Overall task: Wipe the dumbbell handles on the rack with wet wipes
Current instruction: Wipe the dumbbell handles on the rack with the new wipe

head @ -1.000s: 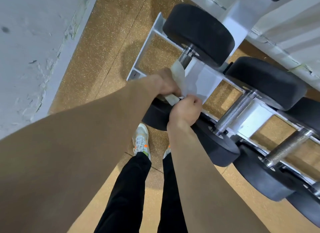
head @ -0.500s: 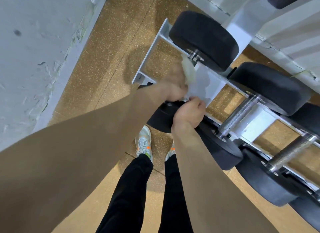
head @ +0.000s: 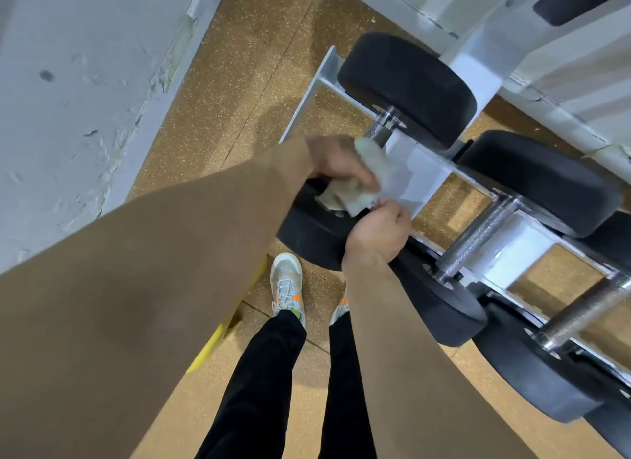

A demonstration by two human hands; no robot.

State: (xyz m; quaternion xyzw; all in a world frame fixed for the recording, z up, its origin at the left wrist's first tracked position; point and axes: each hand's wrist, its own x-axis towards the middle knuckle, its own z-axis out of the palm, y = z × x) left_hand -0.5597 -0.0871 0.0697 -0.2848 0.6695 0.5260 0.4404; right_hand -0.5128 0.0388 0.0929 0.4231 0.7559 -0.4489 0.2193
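Observation:
The leftmost black dumbbell (head: 409, 83) lies on the white rack (head: 415, 172); only the far end of its knurled metal handle (head: 380, 131) shows. My left hand (head: 336, 161) grips a crumpled pale wet wipe (head: 351, 189) wrapped round the handle's near part. My right hand (head: 377, 231) is curled just below it, fingertips pinching the wipe's lower edge. The near weight head (head: 307, 233) sits under both hands, partly hidden. Two more dumbbells with bare handles, one (head: 478, 236) beside it and one (head: 587, 308) further right, lie on the rack.
A grey peeling wall (head: 68, 100) runs along the left. The floor (head: 239, 66) is speckled tan rubber. My feet in pale shoes (head: 286, 284) stand close to the rack's front. An upper rack tier (head: 546, 49) overhangs at top right.
My left hand with the wipe slid up along the handle toward the far weight, then came back a little. The wipe now bunches lower between both hands.

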